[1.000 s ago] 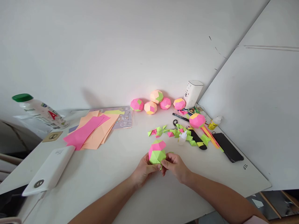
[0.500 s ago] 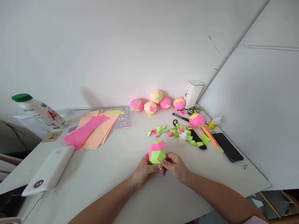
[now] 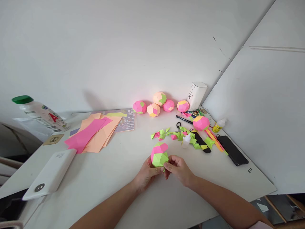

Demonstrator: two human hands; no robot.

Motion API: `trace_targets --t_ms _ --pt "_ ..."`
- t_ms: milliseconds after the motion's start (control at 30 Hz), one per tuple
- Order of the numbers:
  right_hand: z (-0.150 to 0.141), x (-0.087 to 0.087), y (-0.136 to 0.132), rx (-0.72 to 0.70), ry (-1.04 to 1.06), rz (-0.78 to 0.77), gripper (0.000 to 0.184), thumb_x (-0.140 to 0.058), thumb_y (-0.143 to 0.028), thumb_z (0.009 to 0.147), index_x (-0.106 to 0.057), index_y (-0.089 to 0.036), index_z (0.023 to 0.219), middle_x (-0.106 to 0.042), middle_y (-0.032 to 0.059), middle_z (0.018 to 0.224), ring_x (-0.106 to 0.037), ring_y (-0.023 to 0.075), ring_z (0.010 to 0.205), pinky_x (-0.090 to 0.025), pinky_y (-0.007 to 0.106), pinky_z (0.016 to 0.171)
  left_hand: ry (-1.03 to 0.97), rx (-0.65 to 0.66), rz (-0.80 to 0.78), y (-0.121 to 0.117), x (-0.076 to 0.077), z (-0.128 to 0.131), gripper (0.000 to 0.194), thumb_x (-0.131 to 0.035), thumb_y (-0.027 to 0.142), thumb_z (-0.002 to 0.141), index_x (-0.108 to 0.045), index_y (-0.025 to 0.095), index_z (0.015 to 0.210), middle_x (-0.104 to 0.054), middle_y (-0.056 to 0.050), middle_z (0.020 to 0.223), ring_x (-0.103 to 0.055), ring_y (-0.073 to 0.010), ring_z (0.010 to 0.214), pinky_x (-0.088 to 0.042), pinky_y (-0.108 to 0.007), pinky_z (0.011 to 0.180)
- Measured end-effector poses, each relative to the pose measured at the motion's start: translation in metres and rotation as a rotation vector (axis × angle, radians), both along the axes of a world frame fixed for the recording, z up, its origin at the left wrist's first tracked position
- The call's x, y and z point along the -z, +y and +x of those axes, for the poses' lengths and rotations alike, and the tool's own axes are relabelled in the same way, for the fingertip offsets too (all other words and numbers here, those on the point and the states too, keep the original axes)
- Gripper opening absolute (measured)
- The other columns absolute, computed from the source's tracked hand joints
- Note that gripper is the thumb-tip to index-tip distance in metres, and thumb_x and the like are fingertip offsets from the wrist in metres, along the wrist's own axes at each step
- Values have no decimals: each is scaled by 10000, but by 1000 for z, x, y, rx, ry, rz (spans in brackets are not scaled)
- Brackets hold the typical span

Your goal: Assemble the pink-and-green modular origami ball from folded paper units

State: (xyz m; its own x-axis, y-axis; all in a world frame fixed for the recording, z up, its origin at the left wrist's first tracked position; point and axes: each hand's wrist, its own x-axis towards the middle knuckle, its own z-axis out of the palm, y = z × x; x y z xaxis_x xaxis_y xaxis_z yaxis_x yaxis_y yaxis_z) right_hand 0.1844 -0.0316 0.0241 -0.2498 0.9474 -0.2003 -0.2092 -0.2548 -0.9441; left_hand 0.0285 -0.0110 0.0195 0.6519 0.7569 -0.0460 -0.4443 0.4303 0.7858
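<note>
A folded paper ball (image 3: pixel 159 156), green in front and pink on top and at the left, is held just above the near part of the table. My left hand (image 3: pixel 147 173) grips it from the left, thumb along its lower front. The fingers of my right hand (image 3: pixel 177 168) pinch its lower right edge, where a small green paper piece (image 3: pixel 164 170) shows between the hands. Beyond them lie loose folded green and pink paper pieces (image 3: pixel 162 134) and a small white glue bottle (image 3: pixel 186 140).
Several finished paper balls (image 3: pixel 153 110) sit along the wall. At right are scissors (image 3: pixel 178 125), a black marker (image 3: pixel 184 119), a yellow-labelled bottle (image 3: pixel 219 125) and a black phone (image 3: pixel 232 150). Paper sheets (image 3: pixel 95 133), a white power bank (image 3: pixel 51 173) and a green-capped bottle (image 3: pixel 43 114) are at left.
The paper ball has shifted very slightly left and up in my hands. Both hands keep nearly the same grip, and the things on the table have not moved.
</note>
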Motion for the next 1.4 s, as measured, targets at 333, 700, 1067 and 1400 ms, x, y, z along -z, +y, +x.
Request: trace_targets --t_ms 333,700,1067,1400 --pt "1 1 2 -20 -10 0 255 -741 -372 707 -625 -145 728 -622 4 625 -565 125 525 -481 284 513 17 2 3 -1 -2 -1 184 -703 159 738 -587 147 880 -616 -36 703 -588 -182 655 -459 -349 668" --pt "3 4 1 -37 -160 93 280 -714 -415 720 -612 -154 727 -565 -11 666 -492 102 539 -431 255 518 66 -17 -3 -2 -3 2 255 -746 169 676 -603 147 886 -629 -63 823 -583 -194 718 -469 -358 720" --pt "12 -2 2 -115 -255 42 359 -675 -501 730 -551 -170 665 -512 -26 561 -469 103 477 -392 249 470 -125 20 -127 4 2 -7 366 -575 335 840 -531 166 1163 -643 -137 1005 -632 -281 859 -446 -428 771" --pt "14 -15 3 -200 -88 109 387 -557 -534 825 -603 -160 741 -534 3 687 -499 113 578 -435 258 550 -138 17 -148 4 3 -6 362 -568 324 854 -537 165 1177 -623 -147 1075 -594 -291 926 -469 -429 742"
